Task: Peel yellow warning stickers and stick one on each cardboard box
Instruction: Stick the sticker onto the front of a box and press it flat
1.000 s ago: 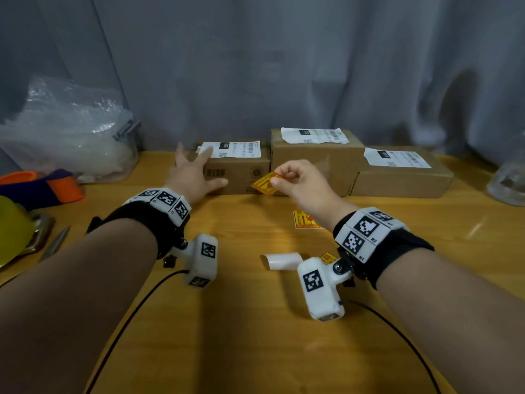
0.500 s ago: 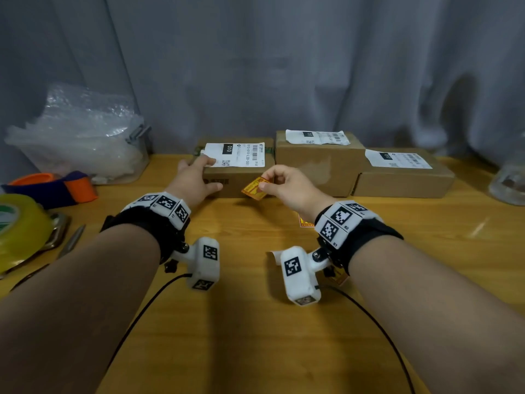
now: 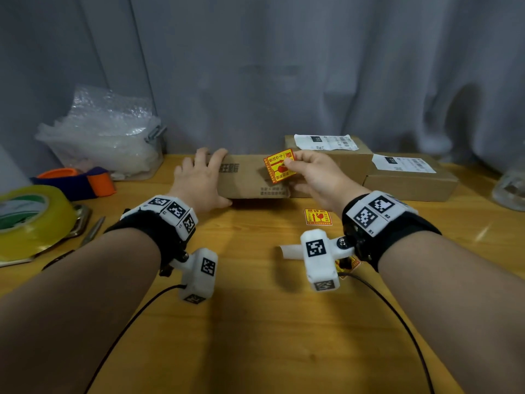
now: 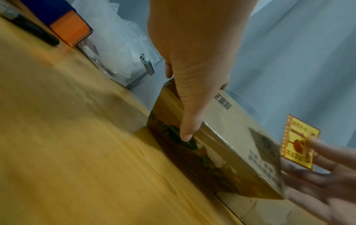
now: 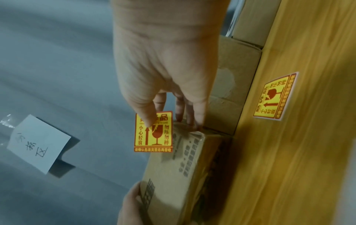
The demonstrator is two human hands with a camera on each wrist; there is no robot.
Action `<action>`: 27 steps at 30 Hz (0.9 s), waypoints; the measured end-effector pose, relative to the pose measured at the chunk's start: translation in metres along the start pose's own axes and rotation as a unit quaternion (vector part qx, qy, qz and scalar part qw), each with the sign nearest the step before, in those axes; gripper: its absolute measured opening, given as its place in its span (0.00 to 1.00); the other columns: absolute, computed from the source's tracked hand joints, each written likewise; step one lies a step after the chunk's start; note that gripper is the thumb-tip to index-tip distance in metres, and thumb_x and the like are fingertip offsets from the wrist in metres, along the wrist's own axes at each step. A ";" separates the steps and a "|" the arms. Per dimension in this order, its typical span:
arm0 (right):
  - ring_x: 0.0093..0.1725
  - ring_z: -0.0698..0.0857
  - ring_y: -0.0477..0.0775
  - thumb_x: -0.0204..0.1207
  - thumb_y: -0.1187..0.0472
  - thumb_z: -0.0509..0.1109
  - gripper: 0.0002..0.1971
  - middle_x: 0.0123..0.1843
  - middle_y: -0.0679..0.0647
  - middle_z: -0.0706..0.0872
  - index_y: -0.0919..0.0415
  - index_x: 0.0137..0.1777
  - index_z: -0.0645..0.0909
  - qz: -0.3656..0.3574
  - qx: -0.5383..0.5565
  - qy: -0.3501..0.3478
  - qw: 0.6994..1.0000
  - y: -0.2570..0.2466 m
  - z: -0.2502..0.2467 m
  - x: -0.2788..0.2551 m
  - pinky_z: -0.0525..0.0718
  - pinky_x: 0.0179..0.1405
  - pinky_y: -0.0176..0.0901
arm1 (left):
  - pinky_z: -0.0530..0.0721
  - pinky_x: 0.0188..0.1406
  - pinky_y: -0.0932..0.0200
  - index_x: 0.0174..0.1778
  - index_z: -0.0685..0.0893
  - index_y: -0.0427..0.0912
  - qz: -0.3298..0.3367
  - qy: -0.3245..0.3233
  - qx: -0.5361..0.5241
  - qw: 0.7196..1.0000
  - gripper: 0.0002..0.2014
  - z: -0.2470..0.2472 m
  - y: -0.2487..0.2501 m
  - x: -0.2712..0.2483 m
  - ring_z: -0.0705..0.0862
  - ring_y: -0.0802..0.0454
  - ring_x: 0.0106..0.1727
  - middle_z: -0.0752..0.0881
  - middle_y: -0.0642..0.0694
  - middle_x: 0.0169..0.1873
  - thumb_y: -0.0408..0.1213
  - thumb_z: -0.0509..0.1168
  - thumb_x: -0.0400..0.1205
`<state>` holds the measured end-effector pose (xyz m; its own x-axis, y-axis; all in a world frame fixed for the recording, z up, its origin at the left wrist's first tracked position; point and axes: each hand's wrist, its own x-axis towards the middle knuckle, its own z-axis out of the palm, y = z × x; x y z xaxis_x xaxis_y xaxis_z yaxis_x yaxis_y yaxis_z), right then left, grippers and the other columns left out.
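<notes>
My left hand [image 3: 204,177] grips the left end of a cardboard box [image 3: 250,180], fingers over its far edge and thumb [image 4: 187,124] on the near side. The box [image 4: 231,129] is turned so a plain printed face points up toward me. My right hand [image 3: 309,174] pinches a yellow warning sticker [image 3: 279,166] between thumb and fingers, just above the right part of that face [image 5: 173,167]. Whether the sticker [image 5: 154,134] touches the cardboard I cannot tell. Two more boxes [image 3: 326,150] [image 3: 409,180] with white labels lie to the right.
Another yellow sticker [image 3: 318,216] lies on the table, with a curled white backing strip [image 3: 288,250] nearer me. At the left are a yellow tape roll [image 3: 31,220], a pen-like tool [image 3: 92,231] and a bin of bubble wrap [image 3: 108,137]. A glass jar [image 3: 511,189] stands far right.
The left hand has turned the left box so its white label no longer faces up. The right hand has carried the sticker up over the box's upturned face.
</notes>
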<state>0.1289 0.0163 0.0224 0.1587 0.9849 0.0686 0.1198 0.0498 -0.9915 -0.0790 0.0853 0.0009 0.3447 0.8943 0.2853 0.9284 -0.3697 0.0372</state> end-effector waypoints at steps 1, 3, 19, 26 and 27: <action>0.55 0.85 0.49 0.80 0.62 0.66 0.04 0.47 0.50 0.88 0.56 0.49 0.82 -0.020 -0.010 0.012 1.000 -0.002 -0.001 -0.001 0.78 0.60 0.45 | 0.68 0.65 0.37 0.77 0.55 0.55 0.008 0.007 0.013 1.000 0.52 -0.001 0.000 0.000 0.69 0.33 0.68 0.62 0.41 0.74 0.59 0.76 0.60; 0.44 0.85 0.43 0.80 0.64 0.66 0.04 0.43 0.50 0.87 0.61 0.50 0.82 -0.081 -0.045 0.033 0.995 -0.007 0.002 -0.004 0.81 0.47 0.32 | 0.66 0.65 0.37 0.76 0.58 0.54 0.021 0.027 0.036 0.999 0.51 -0.004 -0.001 0.000 0.67 0.34 0.68 0.67 0.42 0.71 0.61 0.75 0.59; 0.52 0.73 0.46 0.79 0.57 0.68 0.19 0.52 0.48 0.83 0.50 0.67 0.67 -0.157 -0.368 0.057 0.915 -0.015 0.035 0.002 0.65 0.70 0.52 | 0.49 0.81 0.46 0.78 0.60 0.39 0.153 0.048 0.054 0.986 0.51 -0.012 0.001 -0.001 0.66 0.40 0.75 0.70 0.39 0.72 0.53 0.77 0.63; 0.49 0.71 0.45 0.77 0.57 0.69 0.24 0.52 0.49 0.84 0.50 0.70 0.64 -0.136 -0.332 0.083 0.930 -0.014 0.042 0.005 0.66 0.69 0.53 | 0.52 0.80 0.49 0.79 0.57 0.40 0.166 0.043 0.023 0.985 0.52 -0.008 -0.001 0.001 0.67 0.42 0.75 0.69 0.40 0.74 0.50 0.77 0.64; 0.50 0.73 0.45 0.77 0.56 0.70 0.24 0.52 0.48 0.84 0.50 0.70 0.64 -0.134 -0.325 0.079 0.933 -0.013 0.042 0.006 0.67 0.68 0.52 | 0.52 0.80 0.48 0.80 0.56 0.41 0.169 0.044 0.021 0.984 0.53 -0.008 -0.001 0.001 0.67 0.42 0.75 0.69 0.40 0.74 0.50 0.77 0.64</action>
<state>0.0867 0.0288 0.0313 0.1732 0.9125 0.3706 0.7368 0.1297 -0.6636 -0.0808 0.0844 0.0090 0.6236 0.6957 0.3565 0.7679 -0.6305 -0.1130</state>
